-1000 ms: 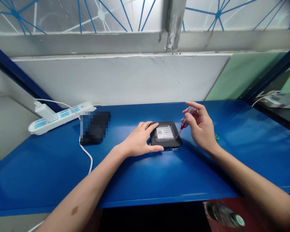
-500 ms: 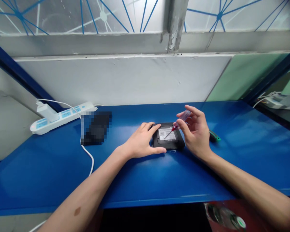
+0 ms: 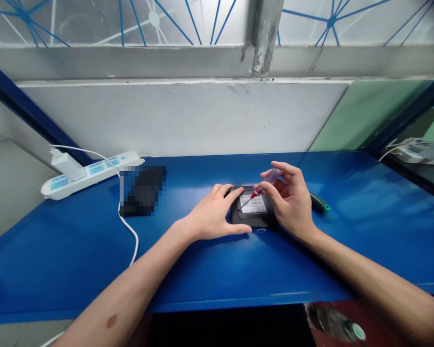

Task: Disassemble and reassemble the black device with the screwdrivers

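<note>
A flat black box-shaped device [image 3: 253, 222] with a white printed label [image 3: 252, 204] lies on the blue table. My left hand [image 3: 214, 212] grips its left end, fingers over the far edge and thumb along the near edge. In my right hand [image 3: 292, 200] is a screwdriver [image 3: 272, 177] with a clear purplish handle and a red collar. Its thin shaft slants down to the left, the tip at the device's top near the left of the label. Whether the tip sits in a screw is too small to tell.
Just right of my right hand lies a black and green tool handle [image 3: 320, 204]. On the left are a white power strip [image 3: 94, 174] with a plugged-in charger [image 3: 68, 165], a white cable [image 3: 132, 232] and a blurred-out dark object [image 3: 144, 190]. A bottle [image 3: 334, 324] is below the table edge.
The screwdriver tip has moved left and slightly down, from over the label to near its left edge. My right hand has shifted slightly left; my left hand stays on the device.
</note>
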{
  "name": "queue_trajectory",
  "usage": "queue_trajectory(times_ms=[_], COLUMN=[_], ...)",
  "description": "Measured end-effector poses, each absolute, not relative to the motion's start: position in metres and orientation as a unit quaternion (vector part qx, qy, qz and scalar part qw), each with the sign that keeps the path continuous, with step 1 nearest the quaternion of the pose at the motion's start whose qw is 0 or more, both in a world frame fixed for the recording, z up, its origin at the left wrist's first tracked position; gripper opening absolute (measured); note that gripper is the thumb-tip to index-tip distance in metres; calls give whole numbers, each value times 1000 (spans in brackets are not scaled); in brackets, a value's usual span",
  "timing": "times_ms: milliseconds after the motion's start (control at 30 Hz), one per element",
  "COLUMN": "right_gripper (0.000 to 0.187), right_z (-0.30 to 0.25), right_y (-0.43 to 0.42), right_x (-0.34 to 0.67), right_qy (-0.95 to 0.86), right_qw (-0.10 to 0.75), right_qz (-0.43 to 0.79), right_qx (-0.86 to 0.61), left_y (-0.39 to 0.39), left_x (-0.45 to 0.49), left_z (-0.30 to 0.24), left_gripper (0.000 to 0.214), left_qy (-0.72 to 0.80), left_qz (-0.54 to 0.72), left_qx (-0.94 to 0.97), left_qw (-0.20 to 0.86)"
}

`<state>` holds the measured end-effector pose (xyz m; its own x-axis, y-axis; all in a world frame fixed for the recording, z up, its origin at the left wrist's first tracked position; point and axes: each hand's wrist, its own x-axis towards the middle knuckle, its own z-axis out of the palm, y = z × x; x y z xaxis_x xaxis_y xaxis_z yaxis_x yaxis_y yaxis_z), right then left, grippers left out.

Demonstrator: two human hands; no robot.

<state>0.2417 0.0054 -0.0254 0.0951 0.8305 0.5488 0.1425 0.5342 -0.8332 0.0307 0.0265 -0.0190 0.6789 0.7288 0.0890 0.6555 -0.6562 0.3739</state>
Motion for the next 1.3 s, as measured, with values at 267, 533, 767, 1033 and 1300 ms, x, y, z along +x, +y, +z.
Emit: queue_trajectory(times_ms=[267,533,767,1033,1300], right_gripper=[38,11,19,23,15], right_z=[-25,-16,-11,-11,-9], right_y=[7,5,1,0,3], right_x=[243,243,245,246,249], right_qy=[-621,-592,-599,-614,-601], right_qw=[609,651,637,613,628], right_qz=[295,247,268,309,279], right_qx=[-395,-405,-404,-389,-409], left_y=[27,28,27,27,26], left_x=[31,30,30,30,30], left_z=[-19,-21,-19,-18,-17], left_gripper=[99,99,99,97,102], left_qy=[378,379,382,381,386], left_qz=[119,128,122,122,109], left_qx=[904,900,899,900,900], left_qw=[159,176,175,176,170])
